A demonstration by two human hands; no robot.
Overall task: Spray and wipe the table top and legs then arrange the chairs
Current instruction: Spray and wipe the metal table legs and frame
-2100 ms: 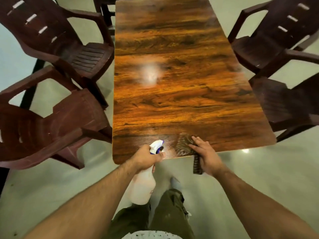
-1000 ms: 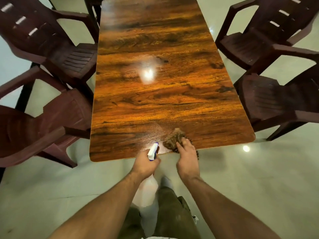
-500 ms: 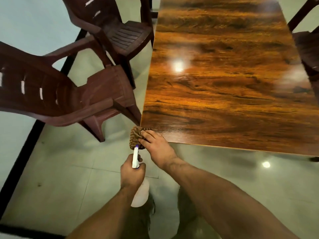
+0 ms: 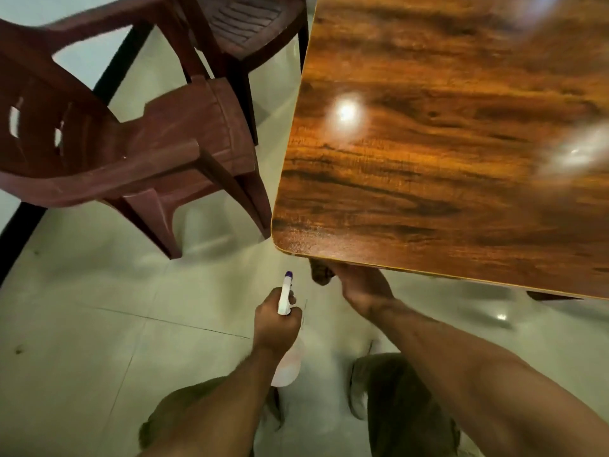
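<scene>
The glossy wood-grain table top (image 4: 445,143) fills the upper right, its near left corner close to me. My right hand (image 4: 362,285) reaches under that corner's front edge and holds a brown cloth (image 4: 319,275), which is mostly hidden below the table. My left hand (image 4: 276,324) grips a white spray bottle (image 4: 285,293) with a purple nozzle tip, held low over the floor, just left of the right hand. The bottle's body hangs below my fist.
Two dark red plastic armchairs stand left of the table: a near chair (image 4: 131,153) close to the corner and a far chair (image 4: 244,24) at the top. Pale tiled floor (image 4: 99,324) lies below. My legs and feet are under my arms.
My view has swung left and down toward the table's near left corner. My right hand slid the cloth left along the front edge, then under the corner. The bottle dropped lower.
</scene>
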